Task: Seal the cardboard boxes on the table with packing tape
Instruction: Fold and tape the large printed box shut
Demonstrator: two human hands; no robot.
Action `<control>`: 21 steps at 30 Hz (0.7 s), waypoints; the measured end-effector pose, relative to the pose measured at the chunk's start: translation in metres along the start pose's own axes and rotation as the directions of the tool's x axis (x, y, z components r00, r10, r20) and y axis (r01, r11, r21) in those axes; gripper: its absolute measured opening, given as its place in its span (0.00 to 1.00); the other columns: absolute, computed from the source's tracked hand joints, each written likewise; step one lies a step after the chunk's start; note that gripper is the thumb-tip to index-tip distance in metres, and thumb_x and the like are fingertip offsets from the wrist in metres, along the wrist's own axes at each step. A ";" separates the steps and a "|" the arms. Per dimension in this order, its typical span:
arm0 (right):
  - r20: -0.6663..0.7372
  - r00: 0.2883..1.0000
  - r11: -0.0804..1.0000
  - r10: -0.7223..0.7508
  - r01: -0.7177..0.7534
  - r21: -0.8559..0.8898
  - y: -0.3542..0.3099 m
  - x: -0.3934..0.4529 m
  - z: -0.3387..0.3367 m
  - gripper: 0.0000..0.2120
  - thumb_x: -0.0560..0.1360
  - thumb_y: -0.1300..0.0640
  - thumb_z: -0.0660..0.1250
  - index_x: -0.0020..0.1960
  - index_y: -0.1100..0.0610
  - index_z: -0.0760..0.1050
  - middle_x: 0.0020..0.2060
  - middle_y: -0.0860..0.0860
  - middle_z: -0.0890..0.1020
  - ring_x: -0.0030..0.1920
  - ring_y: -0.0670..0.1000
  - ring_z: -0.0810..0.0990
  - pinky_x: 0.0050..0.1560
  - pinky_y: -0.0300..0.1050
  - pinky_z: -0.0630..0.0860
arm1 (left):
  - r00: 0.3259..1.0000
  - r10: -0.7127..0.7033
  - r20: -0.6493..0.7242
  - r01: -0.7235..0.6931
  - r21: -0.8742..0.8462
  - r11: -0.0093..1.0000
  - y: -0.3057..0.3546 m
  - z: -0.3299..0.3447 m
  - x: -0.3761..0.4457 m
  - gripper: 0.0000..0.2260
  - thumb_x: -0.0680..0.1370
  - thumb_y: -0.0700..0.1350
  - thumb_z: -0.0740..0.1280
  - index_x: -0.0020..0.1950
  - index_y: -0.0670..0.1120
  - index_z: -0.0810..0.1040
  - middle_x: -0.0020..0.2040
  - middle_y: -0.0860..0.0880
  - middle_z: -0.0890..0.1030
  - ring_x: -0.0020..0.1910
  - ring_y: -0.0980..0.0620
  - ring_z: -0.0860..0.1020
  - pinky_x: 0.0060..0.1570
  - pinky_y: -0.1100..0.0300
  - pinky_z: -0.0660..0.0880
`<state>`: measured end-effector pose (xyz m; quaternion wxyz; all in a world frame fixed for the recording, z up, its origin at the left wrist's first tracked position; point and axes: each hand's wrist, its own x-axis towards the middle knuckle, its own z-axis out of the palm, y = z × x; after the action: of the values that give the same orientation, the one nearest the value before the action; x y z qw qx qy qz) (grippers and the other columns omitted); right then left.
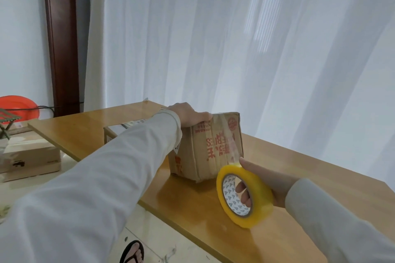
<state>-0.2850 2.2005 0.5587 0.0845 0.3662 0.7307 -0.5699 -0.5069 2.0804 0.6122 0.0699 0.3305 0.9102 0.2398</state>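
Right fingers: the right hand (275, 185) is curled round the tape roll (244, 195), two fingers (243, 193) poking through the core and the thumb lying over the outer rim, so the roll is firmly held.
Left fingers: the left hand (188, 116) lies palm down on the top near edge of the cardboard box (205, 147), fingers fairly straight and pressing rather than gripping.
Tape roll: yellowish clear tape, held on edge just in front of the box's near corner, low over the counter (299, 168).
Tape strip: a clear strip (228, 145) runs from the roll up the front face of the box and over the top edge; it looks taut.
Box: it stands near the middle of the counter, front face toward the camera.
Second box: another box (119, 134), mostly hidden by the left sleeve, sits just behind and to the left.
Risk, skew: if the roll is pulled off line, the strip would likely slant and miss the seam.
Risk, slip: if the left hand eases its pressure, the pull could drag or tip the box.
Risk, creases: slack in the strip could let it fold on itself or trap wrinkles.
Writing: red printed characters on the front face, upside down from here, with Latin letters ending "ES"; not otherwise readable.
Labels: a round red stamp near the top right corner, illegible; the roll's core carries a repeated small triangle pattern.
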 end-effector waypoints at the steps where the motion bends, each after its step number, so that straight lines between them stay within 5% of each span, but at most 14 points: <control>1: -0.003 1.000 1.000 0.008 -0.008 0.014 -0.002 0.001 0.001 0.33 0.75 0.33 0.56 0.37 0.62 0.80 0.33 0.58 0.81 0.30 0.53 0.80 0.38 0.45 0.80 | 1.000 -0.009 -0.006 0.009 -0.008 1.000 0.002 0.000 0.001 0.33 0.70 0.73 0.57 0.60 0.48 0.77 0.56 0.49 0.78 0.53 0.48 0.76 0.51 0.56 0.69; 4: -0.007 0.999 0.989 0.043 -0.042 0.139 -0.010 0.007 0.008 0.32 0.77 0.37 0.58 0.29 0.62 0.80 0.28 0.56 0.78 0.25 0.50 0.76 0.30 0.38 0.77 | 0.997 -0.007 -0.074 0.005 -0.032 0.999 0.002 0.003 0.004 0.32 0.71 0.73 0.55 0.54 0.47 0.78 0.51 0.49 0.79 0.49 0.48 0.77 0.49 0.56 0.71; 9: -0.056 0.996 0.993 0.062 -0.056 0.107 -0.020 0.023 0.011 0.25 0.76 0.39 0.62 0.40 0.62 0.77 0.27 0.55 0.77 0.24 0.50 0.74 0.28 0.37 0.75 | 0.995 -0.007 -0.101 -0.006 -0.131 0.991 -0.014 0.001 0.009 0.32 0.73 0.73 0.52 0.50 0.47 0.80 0.46 0.50 0.80 0.46 0.49 0.79 0.54 0.53 0.75; 21: -0.191 0.982 0.999 -0.002 -0.006 -0.042 -0.027 0.054 0.008 0.33 0.67 0.30 0.65 0.57 0.56 0.77 0.39 0.56 0.84 0.39 0.56 0.82 0.55 0.55 0.79 | 0.997 -0.073 -0.013 0.066 -0.275 0.959 -0.025 -0.008 0.026 0.37 0.72 0.73 0.55 0.61 0.43 0.76 0.57 0.46 0.78 0.53 0.45 0.77 0.53 0.53 0.75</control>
<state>-0.3432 2.2148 0.5474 0.0223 0.4181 0.7469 -0.5166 -0.5432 2.0770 0.6081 0.1130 0.2826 0.8799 0.3649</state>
